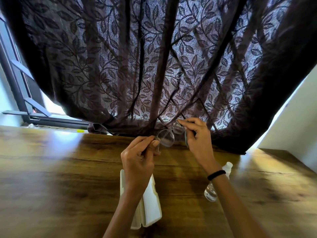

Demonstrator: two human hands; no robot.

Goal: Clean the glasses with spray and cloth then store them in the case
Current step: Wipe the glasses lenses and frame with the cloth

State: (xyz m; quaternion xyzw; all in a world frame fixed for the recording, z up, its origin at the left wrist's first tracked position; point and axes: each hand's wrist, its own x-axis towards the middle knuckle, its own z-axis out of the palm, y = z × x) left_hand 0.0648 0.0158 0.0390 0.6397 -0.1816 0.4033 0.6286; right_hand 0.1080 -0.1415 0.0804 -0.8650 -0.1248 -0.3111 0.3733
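Left hand [139, 157]: I am pinching one end of the glasses [167, 138] between my thumb and forefinger, with my other fingers curling in below them.
Right hand [195, 134]: I am pinching the other end of the frame at the rim of the far lens with my thumb and fingertips. I am also keeping the cloth [186, 140] tucked in this hand.
Glasses: I am holding them up in the air between both hands, above the far edge of the table [51, 169]. They are tilting, the lens by my left hand sitting lower and the other rising toward 1 o'clock.
Cloth: it is hanging down along my right palm, just beside the higher lens.
Case [151, 212]: it is lying open on the table at 6 o'clock from my left hand, partly under my left forearm.
Spray bottle [210, 193]: it is sitting on the table at 5 o'clock from my right hand, partly behind my forearm; I cannot tell whether it is upright or on its side.
Wristband [216, 175]: a black band is circling my right wrist.
Curtain [154, 57]: dark leaf-patterned fabric is hanging at 12 o'clock, its hem touching the table's far edge behind the glasses.
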